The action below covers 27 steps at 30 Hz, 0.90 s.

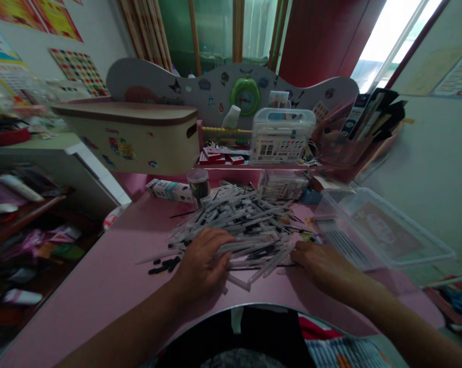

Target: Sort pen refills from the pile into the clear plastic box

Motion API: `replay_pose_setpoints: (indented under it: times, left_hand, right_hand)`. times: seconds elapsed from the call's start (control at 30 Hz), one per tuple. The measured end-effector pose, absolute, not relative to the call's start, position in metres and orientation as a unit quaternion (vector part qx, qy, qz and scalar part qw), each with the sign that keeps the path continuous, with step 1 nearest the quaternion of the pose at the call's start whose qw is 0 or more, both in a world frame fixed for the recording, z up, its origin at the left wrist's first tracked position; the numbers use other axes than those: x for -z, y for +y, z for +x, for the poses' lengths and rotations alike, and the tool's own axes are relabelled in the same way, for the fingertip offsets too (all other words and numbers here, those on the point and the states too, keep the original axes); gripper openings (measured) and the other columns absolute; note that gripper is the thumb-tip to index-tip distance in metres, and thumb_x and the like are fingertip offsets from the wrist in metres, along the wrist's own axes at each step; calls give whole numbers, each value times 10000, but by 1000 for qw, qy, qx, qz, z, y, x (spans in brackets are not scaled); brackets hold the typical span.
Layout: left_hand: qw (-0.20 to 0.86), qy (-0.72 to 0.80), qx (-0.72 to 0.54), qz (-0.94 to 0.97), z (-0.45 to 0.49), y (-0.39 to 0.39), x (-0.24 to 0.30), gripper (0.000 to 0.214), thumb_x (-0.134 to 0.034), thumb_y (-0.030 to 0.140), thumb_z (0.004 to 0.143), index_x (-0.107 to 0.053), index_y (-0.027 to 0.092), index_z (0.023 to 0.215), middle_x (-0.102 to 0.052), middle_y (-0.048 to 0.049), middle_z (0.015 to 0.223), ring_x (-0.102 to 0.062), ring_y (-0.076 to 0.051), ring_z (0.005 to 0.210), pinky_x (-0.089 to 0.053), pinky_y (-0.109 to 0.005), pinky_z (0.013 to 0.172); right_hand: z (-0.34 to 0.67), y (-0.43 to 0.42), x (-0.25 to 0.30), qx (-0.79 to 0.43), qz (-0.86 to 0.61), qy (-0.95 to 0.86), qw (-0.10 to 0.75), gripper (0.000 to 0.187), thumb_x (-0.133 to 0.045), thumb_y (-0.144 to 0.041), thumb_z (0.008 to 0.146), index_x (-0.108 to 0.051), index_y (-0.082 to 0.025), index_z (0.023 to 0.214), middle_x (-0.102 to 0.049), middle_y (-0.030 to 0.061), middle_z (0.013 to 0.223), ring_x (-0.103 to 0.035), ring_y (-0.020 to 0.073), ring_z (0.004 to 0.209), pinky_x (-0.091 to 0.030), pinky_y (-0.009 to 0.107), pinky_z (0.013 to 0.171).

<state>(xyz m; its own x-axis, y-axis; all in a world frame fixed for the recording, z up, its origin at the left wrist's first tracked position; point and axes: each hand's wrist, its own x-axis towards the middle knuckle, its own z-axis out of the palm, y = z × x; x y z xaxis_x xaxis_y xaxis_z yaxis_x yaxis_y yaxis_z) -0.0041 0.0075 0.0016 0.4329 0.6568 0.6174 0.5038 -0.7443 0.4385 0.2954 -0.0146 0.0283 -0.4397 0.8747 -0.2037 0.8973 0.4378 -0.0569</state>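
Observation:
A big heap of white pen barrels and thin refills point(242, 220) lies on the pink desk point(112, 276). My left hand point(202, 260) rests palm down on the near left edge of the heap, fingers curled over several barrels. My right hand point(321, 263) lies at the near right edge, fingers curved and touching the barrels' ends; what they hold, if anything, is hidden. A few small black caps point(164, 266) sit left of my left hand.
A clear plastic tray point(384, 230) with dark refills stands at the right. Behind the heap are a small clear box point(282, 183), a round jar point(198, 184), a carton point(169, 190), a lidded case point(280, 135) and a cream bin point(135, 135).

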Motion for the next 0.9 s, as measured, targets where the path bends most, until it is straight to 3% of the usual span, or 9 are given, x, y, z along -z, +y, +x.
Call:
replay_pose_setpoints:
  times: [0.37, 0.53, 0.67, 0.77, 0.9]
  left_hand:
    - [112, 343, -396, 844, -2, 7, 1, 214, -535, 156, 887, -661, 181, 1059, -672, -88, 1018, -611, -212, 958, -514, -364, 828]
    - [124, 317, -396, 853, -2, 6, -2, 211, -550, 162, 883, -656, 182, 1065, -680, -90, 999, -625, -213, 933, -505, -350, 816]
    - [199, 290, -372, 859, 1, 1, -7, 258, -633, 263, 872, -637, 193, 1120, -698, -66, 933, -635, -192, 829, -494, -304, 735]
    - [266, 290, -366, 843, 4, -2, -9, 331, -650, 359, 860, -624, 203, 1151, -684, -51, 912, -609, -170, 733, -476, -278, 654]
    - [323, 335, -370, 804, 7, -3, -6, 192, -516, 315, 927, -656, 185, 949, -665, -42, 838, -614, -177, 745, -477, -284, 667]
  right_hand:
    - [299, -24, -8, 82, 517, 851, 39, 237, -461, -56, 884, -666, -164, 937, -653, 100, 976, -634, 228, 903, -453, 319, 767]
    - [284, -22, -46, 123, 483, 858, -123, 102, -537, -113, 842, -615, -179, 844, -626, 61, 910, -590, 179, 828, -442, 287, 726]
    - [246, -17, -72, 247, 431, 822, -280, 76, -532, -120, 803, -570, -184, 787, -555, -28, 656, -509, 91, 578, -387, 199, 555]
    - [213, -11, -71, 324, 406, 787, -334, 83, -536, -104, 758, -553, -185, 762, -525, -55, 604, -477, 69, 523, -356, 176, 504]
    - [190, -1, -59, 385, 400, 754, -352, 51, -563, -142, 783, -570, -184, 810, -591, -39, 661, -551, 86, 584, -403, 183, 550]
